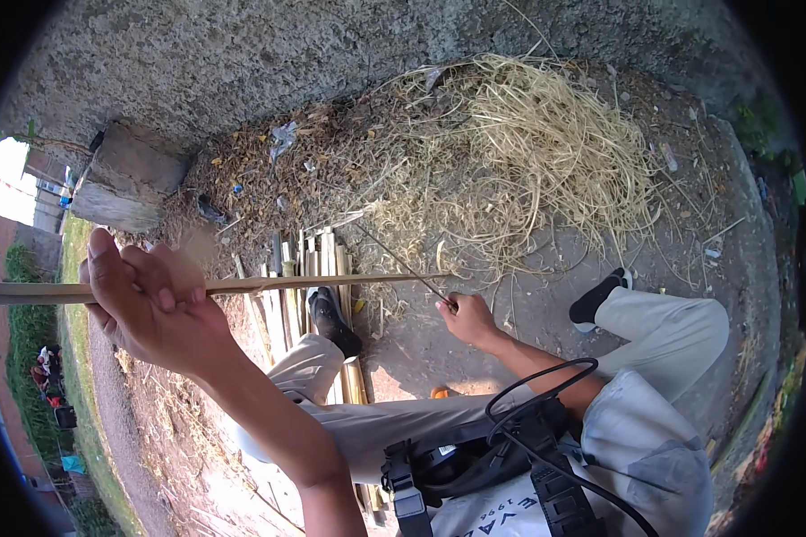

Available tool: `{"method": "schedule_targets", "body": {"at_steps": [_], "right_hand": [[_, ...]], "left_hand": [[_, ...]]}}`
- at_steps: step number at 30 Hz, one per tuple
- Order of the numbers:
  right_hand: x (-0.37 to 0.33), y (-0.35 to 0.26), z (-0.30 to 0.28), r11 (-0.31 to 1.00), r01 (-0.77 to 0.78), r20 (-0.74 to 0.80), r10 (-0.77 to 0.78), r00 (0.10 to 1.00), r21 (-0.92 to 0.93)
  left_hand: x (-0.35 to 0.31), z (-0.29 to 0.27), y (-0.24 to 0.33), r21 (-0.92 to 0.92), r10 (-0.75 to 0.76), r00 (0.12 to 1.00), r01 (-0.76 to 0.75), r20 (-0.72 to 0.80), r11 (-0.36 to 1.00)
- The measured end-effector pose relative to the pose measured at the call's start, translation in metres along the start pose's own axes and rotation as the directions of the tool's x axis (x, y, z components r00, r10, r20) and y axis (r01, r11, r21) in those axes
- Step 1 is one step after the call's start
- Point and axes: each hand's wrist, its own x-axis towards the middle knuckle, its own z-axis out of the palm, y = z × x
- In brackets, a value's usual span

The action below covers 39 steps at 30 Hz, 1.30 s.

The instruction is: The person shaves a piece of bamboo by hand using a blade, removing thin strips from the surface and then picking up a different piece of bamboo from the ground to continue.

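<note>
My left hand (157, 300) is raised at the left, its fingers closed around a long, pale bamboo strip (322, 281). The strip runs nearly level from the left rim to just above my right hand. Lower and near the middle, my right hand (468, 319) is closed on the end of a long, thin, dark knife (401, 261), seen almost edge-on. Its blade slants up to the left and crosses the strip in the picture; whether the two touch I cannot tell. Part of the left fingers is blurred.
A heap of pale shavings (560, 148) lies by the rough wall (331, 45). Split bamboo pieces (278, 313) lie on the ground beside my left shoe (331, 322). My other shoe (600, 300) is at the right. A concrete block (134, 174) stands at the far left. A black cable (546, 385) loops over my chest.
</note>
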Motion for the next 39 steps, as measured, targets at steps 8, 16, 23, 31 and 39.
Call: {"method": "schedule_targets", "body": {"at_steps": [8, 16, 23, 31, 39], "right_hand": [[0.004, 0.092, 0.004, 0.817, -0.38, 0.093, 0.461, 0.883, -0.433], [0.0, 0.09, -0.009, 0.845, -0.326, 0.152, 0.422, 0.894, -0.424], [0.014, 0.107, -0.032, 0.855, -0.102, 0.292, 0.282, 0.914, -0.508], [-0.001, 0.117, -0.008, 0.824, -0.288, 0.17, 0.413, 0.895, -0.487], [0.015, 0.1, -0.031, 0.783, -0.453, 0.219, 0.575, 0.788, -0.427]], "left_hand": [[0.001, -0.01, -0.001, -0.011, -0.014, 1.0, 0.014, 0.006, 1.0], [-0.002, -0.011, 0.001, -0.084, -0.025, 0.997, 0.032, 0.079, 0.996], [0.005, -0.009, -0.002, -0.026, -0.042, 0.999, 0.042, 0.009, 0.999], [-0.01, 0.0, 0.004, 0.04, 0.033, 0.998, -0.035, 0.054, 0.999], [-0.006, -0.01, 0.009, -0.169, -0.058, 0.945, 0.117, 0.321, 0.979]]}}
